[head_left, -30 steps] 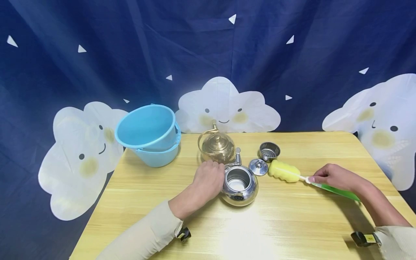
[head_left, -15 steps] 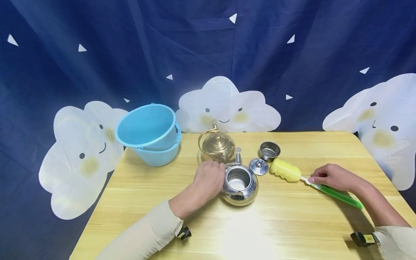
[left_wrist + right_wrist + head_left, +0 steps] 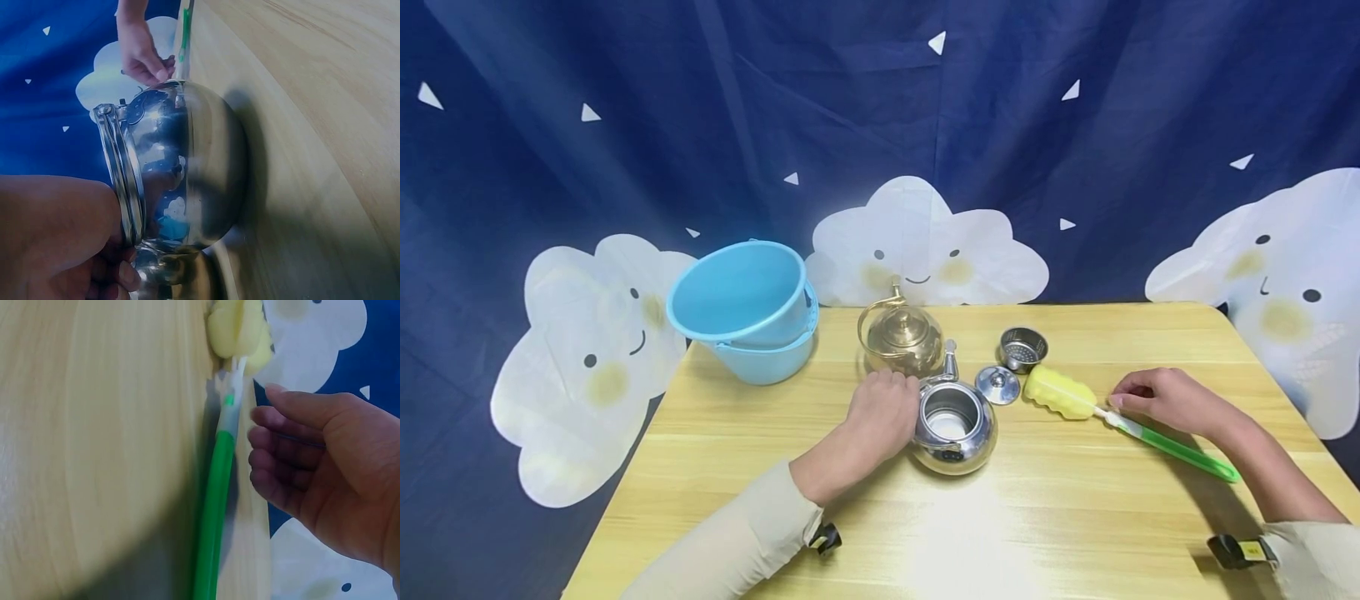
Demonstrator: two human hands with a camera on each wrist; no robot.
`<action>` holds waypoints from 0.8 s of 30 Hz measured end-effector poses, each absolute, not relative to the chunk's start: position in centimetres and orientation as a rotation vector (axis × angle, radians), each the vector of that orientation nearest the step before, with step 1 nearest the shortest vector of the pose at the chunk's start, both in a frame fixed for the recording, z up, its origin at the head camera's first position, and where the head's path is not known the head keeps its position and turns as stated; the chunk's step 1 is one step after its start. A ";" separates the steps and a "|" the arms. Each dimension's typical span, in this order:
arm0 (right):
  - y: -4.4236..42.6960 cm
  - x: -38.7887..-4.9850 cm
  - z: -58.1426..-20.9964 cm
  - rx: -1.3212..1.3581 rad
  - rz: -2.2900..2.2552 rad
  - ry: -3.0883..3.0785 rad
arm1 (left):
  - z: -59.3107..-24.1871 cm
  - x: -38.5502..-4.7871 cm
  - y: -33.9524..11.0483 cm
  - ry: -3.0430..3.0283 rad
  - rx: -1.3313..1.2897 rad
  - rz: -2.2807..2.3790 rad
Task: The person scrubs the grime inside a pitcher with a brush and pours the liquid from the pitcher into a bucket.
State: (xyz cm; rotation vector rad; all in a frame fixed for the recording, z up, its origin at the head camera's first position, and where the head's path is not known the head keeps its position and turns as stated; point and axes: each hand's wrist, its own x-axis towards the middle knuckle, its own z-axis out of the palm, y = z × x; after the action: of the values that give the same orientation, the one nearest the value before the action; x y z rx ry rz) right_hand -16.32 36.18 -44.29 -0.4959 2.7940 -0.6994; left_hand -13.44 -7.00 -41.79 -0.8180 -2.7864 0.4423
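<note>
Gripping kettle [image 3: 951, 454], left hand [image 3: 880, 412] shows fingertips [image 3: 128, 276] only in wrist view; right hand [image 3: 1176, 402] relaxed

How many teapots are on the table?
2: the silver teapot, held by the left hand, and the gold teapot behind it, slightly to the left. No others are visible.

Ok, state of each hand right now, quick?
Left hand: closed, holding the silver kettle by its handle.
Right hand: open, holding nothing, beside the sponge brush.
</note>
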 end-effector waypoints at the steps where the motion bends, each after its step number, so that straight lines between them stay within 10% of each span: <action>1: 36.0 -16.3 -44.2 -0.495 -0.703 2.812 | -41.8 -13.5 -7.0 -2.784 -0.818 0.443; 24: 29.7 -16.8 -39.4 -0.624 -0.783 2.865 | -41.8 -14.3 -7.2 -2.833 -0.884 0.461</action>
State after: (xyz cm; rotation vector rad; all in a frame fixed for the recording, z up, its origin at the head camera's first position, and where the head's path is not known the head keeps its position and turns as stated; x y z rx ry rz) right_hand -16.76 29.68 -39.42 -0.6243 2.8654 -0.7833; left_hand -14.26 -7.20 -41.77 -0.8841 -2.8332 0.4612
